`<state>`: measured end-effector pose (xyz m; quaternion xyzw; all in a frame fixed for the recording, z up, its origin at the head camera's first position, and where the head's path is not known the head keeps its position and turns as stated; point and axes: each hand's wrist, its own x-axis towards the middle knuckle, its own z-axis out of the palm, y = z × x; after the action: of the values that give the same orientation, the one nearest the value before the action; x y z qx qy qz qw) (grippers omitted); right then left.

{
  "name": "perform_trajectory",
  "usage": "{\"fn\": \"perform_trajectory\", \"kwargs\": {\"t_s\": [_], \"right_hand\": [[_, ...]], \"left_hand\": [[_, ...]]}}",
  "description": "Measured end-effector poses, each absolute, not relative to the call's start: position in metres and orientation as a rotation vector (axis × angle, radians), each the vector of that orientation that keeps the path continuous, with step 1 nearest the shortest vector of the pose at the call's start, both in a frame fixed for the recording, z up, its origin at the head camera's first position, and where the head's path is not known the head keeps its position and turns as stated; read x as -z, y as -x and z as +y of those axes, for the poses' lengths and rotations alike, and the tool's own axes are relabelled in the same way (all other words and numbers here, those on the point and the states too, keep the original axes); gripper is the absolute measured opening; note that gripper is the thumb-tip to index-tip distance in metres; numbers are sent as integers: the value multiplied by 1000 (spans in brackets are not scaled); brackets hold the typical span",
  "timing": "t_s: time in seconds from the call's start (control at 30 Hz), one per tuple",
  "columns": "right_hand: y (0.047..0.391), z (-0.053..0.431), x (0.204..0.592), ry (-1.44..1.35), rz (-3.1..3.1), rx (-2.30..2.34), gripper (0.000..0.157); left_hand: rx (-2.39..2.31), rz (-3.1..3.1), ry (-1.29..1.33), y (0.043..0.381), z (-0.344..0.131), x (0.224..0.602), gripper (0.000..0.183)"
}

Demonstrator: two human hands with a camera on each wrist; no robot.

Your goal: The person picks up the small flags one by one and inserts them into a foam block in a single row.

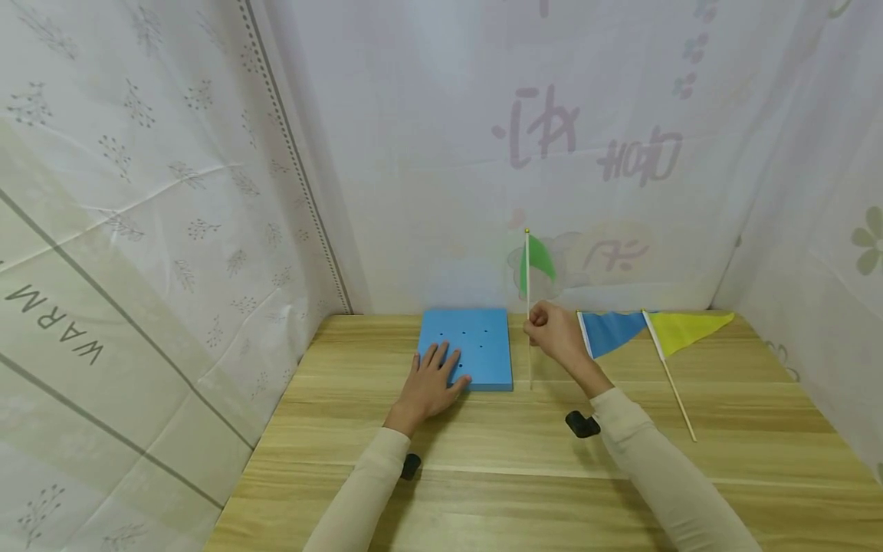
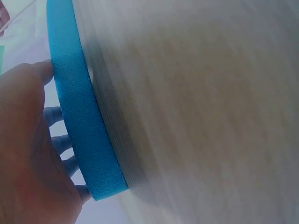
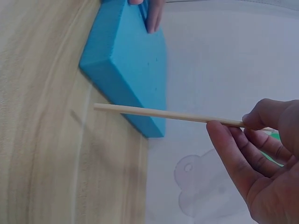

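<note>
My left hand rests spread on the near left part of a blue foam block, which has several small dark holes in its top. In the left wrist view, its fingertips touch the upper face of the block. Just right of the block, my right hand pinches the wooden stick of a small green flag between thumb and fingers. The flag stands upright with its gold tip up. The right wrist view shows the bare lower end of the stick over the table, beside the block.
Right of my right hand, a blue pennant flag and a yellow pennant flag lie on the wooden table. Patterned curtains hang behind and at both sides. Each wrist wears a dark camera.
</note>
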<state>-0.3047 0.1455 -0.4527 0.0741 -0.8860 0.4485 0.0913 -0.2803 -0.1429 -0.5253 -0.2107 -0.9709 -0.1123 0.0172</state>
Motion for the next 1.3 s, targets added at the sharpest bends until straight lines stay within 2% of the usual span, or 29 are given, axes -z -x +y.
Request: {"fn": "perform_trajectory", "kwargs": {"t_s": [0.53,1.3], "right_hand": [[324,126,428,-270,-2571,-1288,8],[350,72,393,-358,-2468,-1348,7]], "left_hand": [[371,-3042,643,278,-142,521,70],[379,-3032,641,283,-142,531,69]]}}
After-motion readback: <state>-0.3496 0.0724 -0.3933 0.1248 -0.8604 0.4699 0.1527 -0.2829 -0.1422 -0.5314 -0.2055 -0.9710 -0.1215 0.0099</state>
